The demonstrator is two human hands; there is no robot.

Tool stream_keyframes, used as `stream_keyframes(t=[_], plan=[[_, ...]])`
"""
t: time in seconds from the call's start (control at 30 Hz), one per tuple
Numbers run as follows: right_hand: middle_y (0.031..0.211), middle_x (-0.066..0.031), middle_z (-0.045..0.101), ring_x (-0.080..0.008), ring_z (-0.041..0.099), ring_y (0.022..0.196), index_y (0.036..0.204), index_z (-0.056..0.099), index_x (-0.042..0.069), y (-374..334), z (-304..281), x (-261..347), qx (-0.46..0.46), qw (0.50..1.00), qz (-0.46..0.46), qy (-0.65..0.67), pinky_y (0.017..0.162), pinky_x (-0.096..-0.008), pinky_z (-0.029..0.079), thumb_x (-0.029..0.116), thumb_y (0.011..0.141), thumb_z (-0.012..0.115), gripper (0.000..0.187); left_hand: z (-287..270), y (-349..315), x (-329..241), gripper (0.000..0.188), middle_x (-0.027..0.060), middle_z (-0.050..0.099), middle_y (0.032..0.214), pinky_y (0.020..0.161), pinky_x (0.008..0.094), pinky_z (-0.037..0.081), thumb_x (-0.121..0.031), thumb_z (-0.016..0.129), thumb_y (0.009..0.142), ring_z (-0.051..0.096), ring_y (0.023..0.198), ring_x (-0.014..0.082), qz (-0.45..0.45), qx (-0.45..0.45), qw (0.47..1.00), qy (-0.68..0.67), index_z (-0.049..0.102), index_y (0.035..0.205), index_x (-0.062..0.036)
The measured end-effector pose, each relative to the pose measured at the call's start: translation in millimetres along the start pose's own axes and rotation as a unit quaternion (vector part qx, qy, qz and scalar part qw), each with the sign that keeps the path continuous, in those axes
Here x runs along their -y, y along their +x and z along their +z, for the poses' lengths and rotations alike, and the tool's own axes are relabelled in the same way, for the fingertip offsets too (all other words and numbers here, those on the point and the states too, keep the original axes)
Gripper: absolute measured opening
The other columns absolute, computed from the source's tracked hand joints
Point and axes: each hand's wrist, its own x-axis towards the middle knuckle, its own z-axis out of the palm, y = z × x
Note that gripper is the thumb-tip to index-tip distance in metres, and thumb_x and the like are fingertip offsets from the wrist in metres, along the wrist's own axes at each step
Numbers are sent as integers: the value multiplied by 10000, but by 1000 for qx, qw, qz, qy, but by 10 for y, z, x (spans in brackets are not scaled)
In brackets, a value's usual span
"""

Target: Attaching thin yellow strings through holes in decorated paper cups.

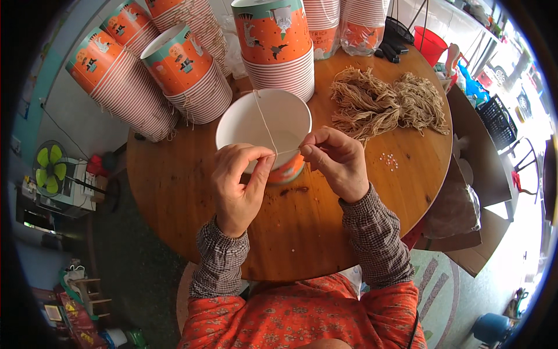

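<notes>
A wide paper bucket [231,118], white inside with an orange printed outer wall, stands on the table before me. From its far rim a thin beige string [263,115] runs across the opening toward my fingers. At the near rim my left hand [238,183] pinches the string between thumb and forefinger. Just to the right, my right hand [339,163] pinches the string's other stretch, so a short length is drawn between the two hands. Whether the string is knotted there is too small to tell.
Tall stacks of orange printed buckets [278,52] stand along the back and left of the round wooden table [302,244]. A bundle of beige strings [386,104] lies at the right, with small pale paper dots [388,161] nearby. Open cardboard boxes [479,151] stand beyond the right edge.
</notes>
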Motion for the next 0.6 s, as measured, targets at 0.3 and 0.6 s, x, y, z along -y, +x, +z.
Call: stream_keyframes(t=[0.3,0.6], plan=[[852,28,620,-27,548,752,925,626,-7,14,-19,28,-61,998,10,29,654,-202,459,36,898,646,54,-78,-51,32,71,69,651,839,753,288,471,-43,668,857,616,802,189,-71,86,993,-35,635,910,-6],[801,-58,592,-184,612,687,855,634,24,9,54,128,-5,929,-197,-314,589,-283,491,-26,748,689,130,-97,-89,-138,102,40,630,832,710,220,481,-97,574,956,584,758,79,-219,35,938,-268,579,984,1]])
